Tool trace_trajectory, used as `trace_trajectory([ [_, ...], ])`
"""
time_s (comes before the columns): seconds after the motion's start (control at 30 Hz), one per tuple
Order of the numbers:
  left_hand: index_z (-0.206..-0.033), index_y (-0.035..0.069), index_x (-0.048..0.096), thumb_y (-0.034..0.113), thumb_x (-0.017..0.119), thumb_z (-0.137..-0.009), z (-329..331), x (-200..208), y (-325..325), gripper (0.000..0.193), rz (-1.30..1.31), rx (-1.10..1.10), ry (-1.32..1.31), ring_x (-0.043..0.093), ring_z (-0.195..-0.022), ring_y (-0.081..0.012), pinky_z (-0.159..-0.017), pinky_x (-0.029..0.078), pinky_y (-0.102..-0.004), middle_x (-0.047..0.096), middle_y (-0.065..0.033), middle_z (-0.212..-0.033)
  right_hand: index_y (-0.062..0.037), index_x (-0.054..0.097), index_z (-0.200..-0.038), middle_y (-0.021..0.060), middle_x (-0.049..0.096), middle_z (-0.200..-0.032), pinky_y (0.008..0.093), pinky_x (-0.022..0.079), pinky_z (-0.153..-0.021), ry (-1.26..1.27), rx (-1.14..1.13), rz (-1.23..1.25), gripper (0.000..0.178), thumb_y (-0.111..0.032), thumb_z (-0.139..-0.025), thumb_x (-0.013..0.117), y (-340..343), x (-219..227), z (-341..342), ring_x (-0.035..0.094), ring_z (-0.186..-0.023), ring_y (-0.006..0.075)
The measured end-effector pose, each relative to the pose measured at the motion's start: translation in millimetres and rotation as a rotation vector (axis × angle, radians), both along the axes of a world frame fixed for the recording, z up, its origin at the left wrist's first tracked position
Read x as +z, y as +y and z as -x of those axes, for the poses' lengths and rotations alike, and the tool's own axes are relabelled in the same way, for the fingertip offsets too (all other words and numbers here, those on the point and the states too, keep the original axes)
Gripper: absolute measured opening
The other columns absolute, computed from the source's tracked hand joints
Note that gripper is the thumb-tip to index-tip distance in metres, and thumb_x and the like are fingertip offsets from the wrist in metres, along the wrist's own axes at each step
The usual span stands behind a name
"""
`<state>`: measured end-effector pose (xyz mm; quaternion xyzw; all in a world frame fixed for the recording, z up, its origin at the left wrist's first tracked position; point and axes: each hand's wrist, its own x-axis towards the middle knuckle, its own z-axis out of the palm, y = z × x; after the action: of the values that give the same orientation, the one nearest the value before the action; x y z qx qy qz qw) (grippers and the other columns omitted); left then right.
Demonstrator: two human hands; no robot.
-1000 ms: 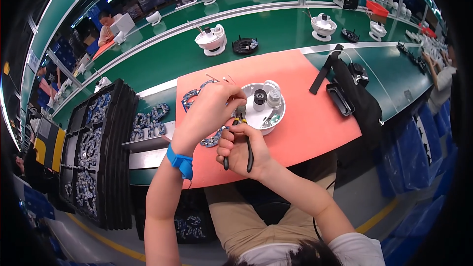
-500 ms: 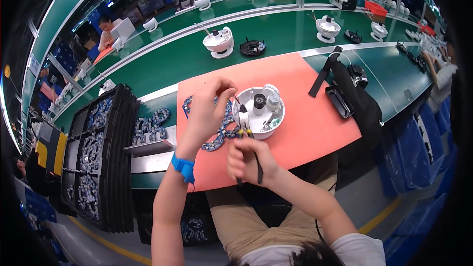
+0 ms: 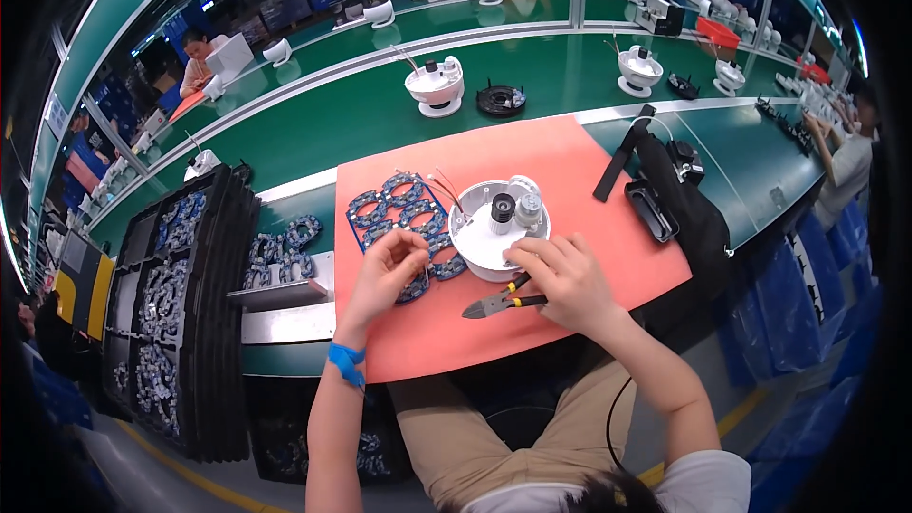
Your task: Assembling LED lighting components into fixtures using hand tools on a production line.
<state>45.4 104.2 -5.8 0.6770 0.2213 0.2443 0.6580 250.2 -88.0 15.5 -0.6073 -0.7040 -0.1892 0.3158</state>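
My right hand [image 3: 570, 283] has cutting pliers [image 3: 490, 306] with yellow-and-black handles tucked under its palm, jaws pointing left. Its fingertips touch the near right rim of a white round housing [image 3: 486, 268]. Inside this housing sit a black cylinder [image 3: 503, 208] and a white knob-like part [image 3: 528, 210]; thin wires [image 3: 449, 189] rise at its left. My left hand [image 3: 385, 271] is closed in a pinch left of the housing, over ring-shaped blue circuit boards [image 3: 418, 218]. Whatever is between its fingertips is too small to make out. A blue band [image 3: 347, 362] circles the left wrist.
All this lies on an orange mat [image 3: 598, 218]. Stacked black trays [image 3: 204, 313] of boards stand left, beside a metal ledge [image 3: 285, 309]. A black bag [image 3: 679, 190] lies right. Beyond, a green belt [image 3: 332, 109] carries a white housing [image 3: 435, 87] and a black ring [image 3: 501, 100]. Co-workers sit farther off.
My left hand has drawn back from the housing toward me. My right hand moved right to the housing's rim, and the pliers swung from pointing into the housing to pointing left.
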Motion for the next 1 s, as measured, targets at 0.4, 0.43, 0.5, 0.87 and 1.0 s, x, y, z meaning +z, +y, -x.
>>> trace_trajectory([
  [0.4, -0.103, 0.002, 0.057, 0.004, 0.061, -0.092, -1.3, 0.8, -8.1, 0.012, -0.287, 0.047, 0.147, 0.059, -0.081, -0.0061, -0.071, 0.048, -0.0206, 0.062, -0.0009, -0.089, -0.0124, 0.060, -0.097, 0.0008, 0.062, -0.088, 0.0370, 0.041, -0.077, -0.020, 0.165, -0.192, 0.030, -0.010, -0.071, 0.074, 148.5, 10.5, -58.6, 0.056, -0.084, 0.0231],
  [0.43, -0.103, 0.002, 0.057, 0.004, 0.061, -0.092, -1.8, 0.4, -8.1, 0.012, -0.278, 0.042, 0.141, 0.059, -0.081, -0.0064, -0.070, 0.048, -0.0207, 0.062, -0.0011, -0.089, -0.0126, 0.060, -0.097, 0.0005, 0.062, -0.088, 0.0367, 0.041, -0.078, -0.059, 0.148, -0.178, 0.028, -0.009, -0.072, 0.073, 170.3, 9.1, -59.4, 0.056, -0.085, 0.0229],
  [0.5, -0.103, 0.003, 0.057, 0.005, 0.061, -0.092, -1.1, 0.8, -9.4, 0.012, -0.257, 0.046, 0.113, 0.059, -0.082, -0.0068, -0.071, 0.048, -0.0212, 0.061, -0.0013, -0.088, -0.0130, 0.060, -0.096, -0.0004, 0.062, -0.090, 0.0368, 0.040, -0.078, -0.127, 0.122, -0.191, 0.021, -0.011, -0.076, 0.069, 216.2, 1.9, -61.2, 0.056, -0.086, 0.0221],
  [0.87, -0.114, 0.003, 0.041, 0.007, 0.054, -0.097, 7.3, -0.5, -3.9, 0.021, 0.117, 0.168, -0.158, 0.067, -0.084, -0.0163, -0.064, 0.052, -0.0222, 0.054, -0.0084, -0.096, -0.0106, 0.058, -0.116, 0.0089, 0.057, -0.116, 0.0438, 0.049, -0.081, 0.118, 0.002, -0.097, 0.052, -0.011, -0.067, 0.074, 321.0, -38.3, -72.3, 0.061, -0.096, 0.0322],
  [1.0, -0.113, 0.005, 0.041, 0.011, 0.051, -0.099, 2.1, -4.1, 3.7, 0.019, 0.238, 0.163, -0.109, 0.067, -0.086, -0.0201, -0.068, 0.055, -0.0241, 0.053, -0.0095, -0.098, -0.0059, 0.058, -0.115, 0.0104, 0.055, -0.123, 0.0444, 0.051, -0.078, 0.154, -0.249, -0.215, 0.053, -0.014, -0.066, 0.075, 311.1, -28.9, -110.9, 0.062, -0.090, 0.0366],
])
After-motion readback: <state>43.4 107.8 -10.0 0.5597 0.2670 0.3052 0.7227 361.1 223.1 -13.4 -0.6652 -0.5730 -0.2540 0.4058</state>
